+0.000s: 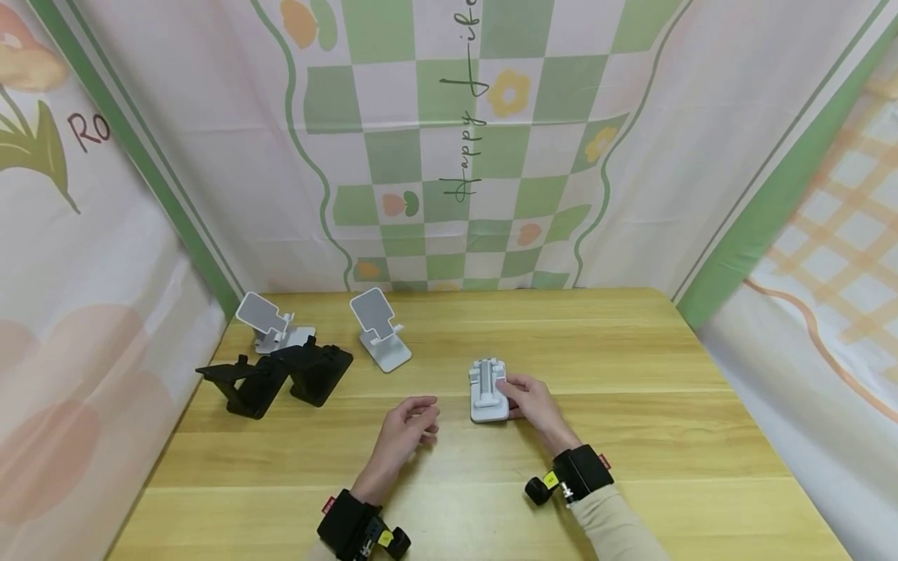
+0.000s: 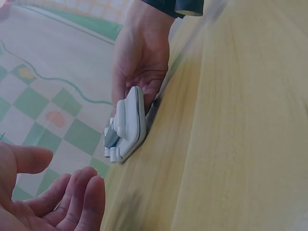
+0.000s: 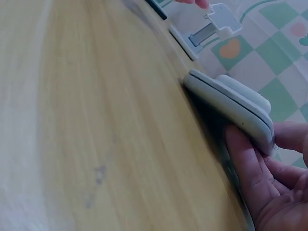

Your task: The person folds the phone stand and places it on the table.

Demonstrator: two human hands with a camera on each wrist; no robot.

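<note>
A white folding phone stand (image 1: 486,407), folded flat, is near the middle of the wooden table. My right hand (image 1: 535,405) pinches its right edge, thumb on top and fingers beneath. In the right wrist view the stand (image 3: 228,106) is tilted, one edge low by the wood and the fingers under its raised side. To the left of it, my left hand (image 1: 405,432) hovers with loosely bent fingers and holds nothing. The left wrist view shows that hand (image 2: 53,197) apart from the stand (image 2: 134,126).
Toward the back left stand an unfolded white phone stand with a grey face (image 1: 377,315) and another like it (image 1: 263,315). Two black unfolded phone stands (image 1: 256,392) (image 1: 319,378) are in front of these. A patterned cloth (image 1: 449,257) hangs behind the table (image 1: 596,335).
</note>
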